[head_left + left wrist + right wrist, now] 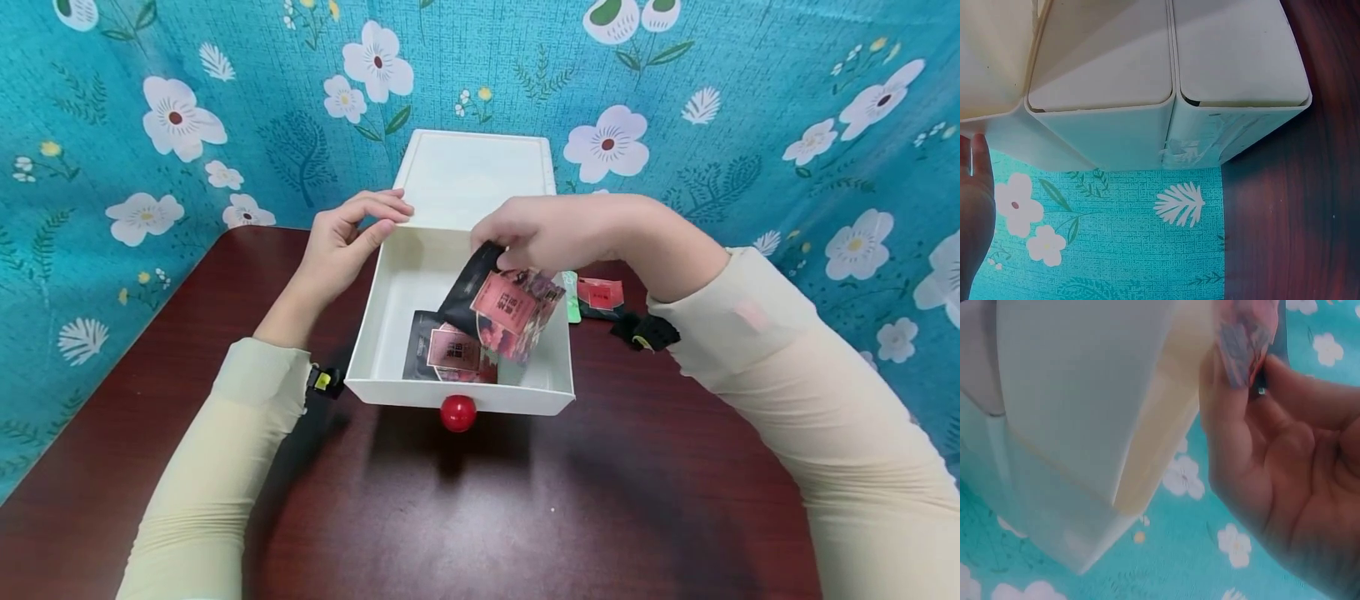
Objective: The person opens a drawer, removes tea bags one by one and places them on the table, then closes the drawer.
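A white drawer [461, 386] with a red round knob [458, 413] stands pulled out from a white cabinet [476, 171]. My right hand [562, 233] pinches a black and pink packet [510, 304] by its upper edge, above the drawer. The right wrist view shows the packet's patterned end [1241, 347] between thumb and fingers. Inside the drawer lies another black and pink packet [450, 350], partly covered by the held one. My left hand [341, 242] rests its fingers against the cabinet's left edge; straight fingers touch its side in the left wrist view.
Right of the drawer, a red and black packet [602, 296] and a green one [573, 297] lie on the dark wooden table [637, 500], partly hidden by the right arm. A blue floral cloth [270, 108] hangs behind the cabinet.
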`<action>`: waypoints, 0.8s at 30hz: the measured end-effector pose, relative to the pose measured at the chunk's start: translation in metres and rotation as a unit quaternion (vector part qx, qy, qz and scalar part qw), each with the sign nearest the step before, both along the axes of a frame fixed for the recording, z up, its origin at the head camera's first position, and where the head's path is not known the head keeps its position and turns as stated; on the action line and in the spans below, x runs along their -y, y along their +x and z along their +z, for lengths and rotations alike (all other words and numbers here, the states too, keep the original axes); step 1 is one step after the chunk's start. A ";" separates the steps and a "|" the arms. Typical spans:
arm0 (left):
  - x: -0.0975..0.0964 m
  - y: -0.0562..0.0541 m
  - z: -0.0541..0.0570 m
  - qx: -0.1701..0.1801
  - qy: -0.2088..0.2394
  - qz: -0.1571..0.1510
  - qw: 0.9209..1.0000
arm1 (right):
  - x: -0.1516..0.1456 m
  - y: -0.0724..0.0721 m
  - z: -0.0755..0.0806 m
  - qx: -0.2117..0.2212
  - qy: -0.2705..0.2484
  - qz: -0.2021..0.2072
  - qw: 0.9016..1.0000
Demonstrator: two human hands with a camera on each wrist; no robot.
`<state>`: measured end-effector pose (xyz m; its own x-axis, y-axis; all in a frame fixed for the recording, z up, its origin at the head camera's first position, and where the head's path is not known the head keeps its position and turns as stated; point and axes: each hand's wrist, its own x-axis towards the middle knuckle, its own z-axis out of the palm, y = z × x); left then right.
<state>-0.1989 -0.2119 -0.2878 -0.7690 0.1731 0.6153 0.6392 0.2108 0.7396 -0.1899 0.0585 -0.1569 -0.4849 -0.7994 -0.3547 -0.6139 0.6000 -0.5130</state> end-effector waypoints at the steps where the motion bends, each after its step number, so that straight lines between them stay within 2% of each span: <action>1: 0.000 0.000 0.000 0.001 0.001 0.000 1.000 | -0.004 -0.001 0.000 -0.003 -0.016 -0.012 1.000; 6: 0.000 0.001 0.000 0.002 0.003 -0.001 1.000 | -0.023 -0.004 0.005 0.016 -0.083 -0.110 0.990; 12: -0.001 0.000 -0.001 -0.001 0.006 -0.004 1.000 | -0.051 -0.014 0.002 0.041 -0.114 -0.228 0.966; 18: -0.001 0.000 -0.001 -0.003 0.004 -0.004 1.000 | -0.083 -0.030 -0.012 0.029 -0.144 -0.291 0.946; 24: 0.000 -0.001 -0.001 0.002 0.004 -0.001 1.000 | -0.109 -0.048 -0.029 0.016 -0.144 -0.355 0.924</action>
